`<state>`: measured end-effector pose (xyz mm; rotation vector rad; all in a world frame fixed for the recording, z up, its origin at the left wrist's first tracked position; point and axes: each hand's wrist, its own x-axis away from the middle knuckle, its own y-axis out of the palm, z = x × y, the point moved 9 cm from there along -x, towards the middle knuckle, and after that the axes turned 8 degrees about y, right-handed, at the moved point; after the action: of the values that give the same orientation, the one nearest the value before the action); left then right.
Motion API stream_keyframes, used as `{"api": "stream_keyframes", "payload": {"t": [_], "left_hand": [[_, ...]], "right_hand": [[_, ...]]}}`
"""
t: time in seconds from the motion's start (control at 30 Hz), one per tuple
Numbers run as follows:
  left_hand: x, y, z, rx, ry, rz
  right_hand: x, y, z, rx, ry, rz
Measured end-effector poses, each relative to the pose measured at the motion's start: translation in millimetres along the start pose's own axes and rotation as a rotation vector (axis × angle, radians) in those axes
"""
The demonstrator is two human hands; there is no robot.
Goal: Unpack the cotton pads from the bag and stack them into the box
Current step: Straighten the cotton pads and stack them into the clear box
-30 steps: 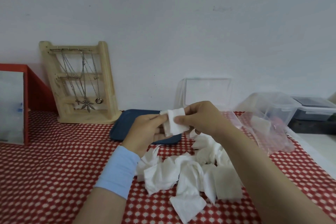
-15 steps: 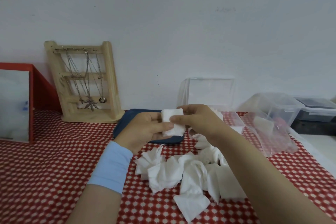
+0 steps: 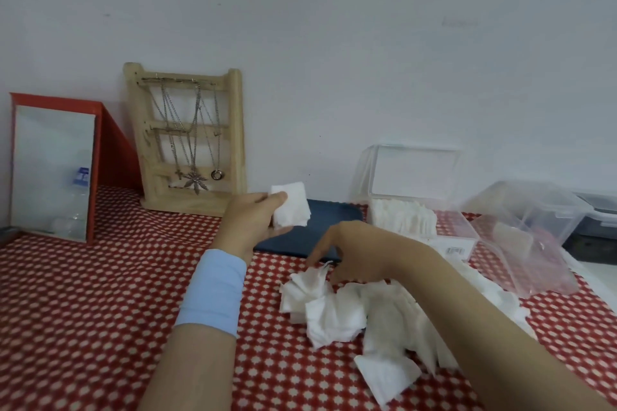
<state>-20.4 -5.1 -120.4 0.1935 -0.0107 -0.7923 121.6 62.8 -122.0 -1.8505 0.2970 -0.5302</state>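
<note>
My left hand (image 3: 250,218) is raised above the table and grips a small stack of white cotton pads (image 3: 292,207) between thumb and fingers. Lower and to the right, my right hand (image 3: 347,255) reaches down onto a loose pile of cotton pads (image 3: 337,310) on the red checked cloth; its fingertips are hidden at the pile's top edge. The clear box (image 3: 462,238) stands behind with its lid (image 3: 414,173) raised, a row of pads (image 3: 404,218) upright inside. The clear plastic bag (image 3: 524,260) lies to the right of the box.
A dark blue tray (image 3: 337,215) lies behind my hands. A wooden necklace stand (image 3: 190,143) and a red-framed mirror (image 3: 50,170) lean on the wall at the left. Clear and dark lidded containers (image 3: 547,207) sit at the far right, near the table edge.
My right hand let go of the held stack and dropped to the pile. My left hand kept the stack and shifted left. The view turned left.
</note>
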Motion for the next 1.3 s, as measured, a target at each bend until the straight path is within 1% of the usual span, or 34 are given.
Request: {"api": "stream_keyframes", "payload": {"t": [0.03,0.13,0.2,0.27,0.33,0.43,0.5,0.57,0.67,0.77,0.87,0.97,1.03,1.13,1.2,1.27,1.3], "left_hand": [[0,0,1,-0.006,0.008,0.003],[-1,5,0,-0.053,0.023,-0.008],[-2,8,-1,-0.077,0.029,-0.018],[-2,12,-2,-0.119,0.043,-0.028],[-1,19,-4,-0.177,0.059,-0.06],[4,38,-12,-0.166,0.02,-0.161],[10,53,-18,-0.116,-0.025,-0.25],[16,67,-20,-0.038,-0.057,-0.324],[21,77,-23,0.079,-0.115,-0.34],[23,84,-22,0.059,-0.109,-0.382],[21,82,-21,-0.035,-0.045,-0.356],[21,82,-25,-0.029,-0.051,-0.348],[21,82,-28,0.034,-0.088,-0.338],[19,79,-32,0.087,-0.119,-0.286],[18,78,-33,0.06,-0.107,-0.274],[20,81,-31,0.044,-0.093,-0.315],[22,84,-30,0.045,-0.092,-0.339]], "right_hand": [[-3,1,-1,-0.019,-0.008,0.024],[-2,-9,8,-0.201,0.013,0.107],[6,-23,19,-0.379,0.028,0.167],[14,-36,31,-0.619,0.042,0.211],[21,-42,43,-0.825,0.052,0.209],[27,-44,50,-0.991,0.023,0.164],[27,-44,57,-1.028,0.047,0.183],[27,-45,66,-1.034,0.117,0.239],[30,-50,78,-1.0,0.219,0.353],[33,-55,86,-0.994,0.264,0.429],[32,-52,88,-1.092,0.274,0.385],[32,-47,91,-1.125,0.304,0.303],[34,-48,94,-1.126,0.318,0.322],[39,-60,98,-1.117,0.298,0.424],[40,-64,88,-1.093,0.243,0.388],[39,-61,77,-1.041,0.219,0.35],[39,-59,74,-1.011,0.229,0.363]]}}
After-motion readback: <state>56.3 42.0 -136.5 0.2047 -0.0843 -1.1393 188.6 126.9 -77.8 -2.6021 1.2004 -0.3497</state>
